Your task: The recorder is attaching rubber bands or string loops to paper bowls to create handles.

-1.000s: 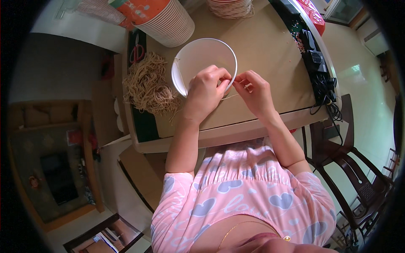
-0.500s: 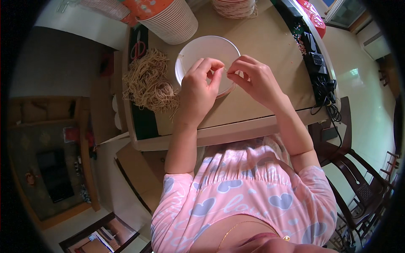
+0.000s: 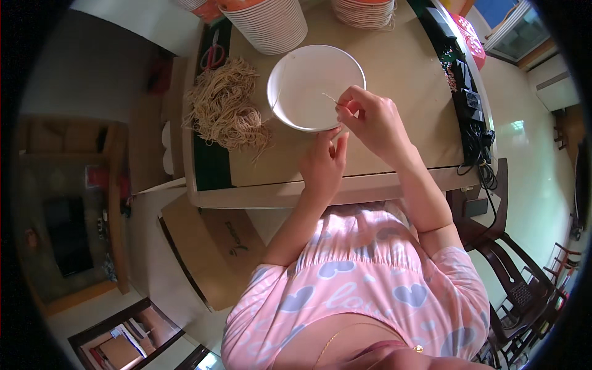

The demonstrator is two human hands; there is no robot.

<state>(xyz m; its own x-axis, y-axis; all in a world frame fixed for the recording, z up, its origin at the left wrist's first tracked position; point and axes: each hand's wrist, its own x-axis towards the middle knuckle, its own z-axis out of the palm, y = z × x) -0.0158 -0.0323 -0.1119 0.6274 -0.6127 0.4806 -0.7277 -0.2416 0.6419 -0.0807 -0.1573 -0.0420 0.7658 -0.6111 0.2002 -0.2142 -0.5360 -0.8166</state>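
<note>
A white paper bucket (image 3: 308, 74) stands on the table, its open top facing up. My right hand (image 3: 377, 120) is closed in a pinch at the bucket's right near rim, holding a thin beige string (image 3: 330, 97) whose loose end sticks out over the opening. My left hand (image 3: 322, 163) is at the near rim, fingers curled, the fingertips against the bucket's edge. What they hold, if anything, is too small to make out. Another strand crosses the bucket's left side. To the left lies a tangled heap of beige string (image 3: 228, 105).
Red-handled scissors (image 3: 213, 57) lie behind the string heap. A tall stack of nested paper buckets (image 3: 268, 28) stands at the back, with another stack wound with string (image 3: 364, 15) to its right. Black cables (image 3: 484, 142) and devices line the table's right edge. A dark chair (image 3: 512, 290) stands at the right.
My left hand has moved down and right, from over the bucket to its near rim. My right hand has stayed pinched, and a string end now shows beyond its fingertips. The view has shifted slightly.
</note>
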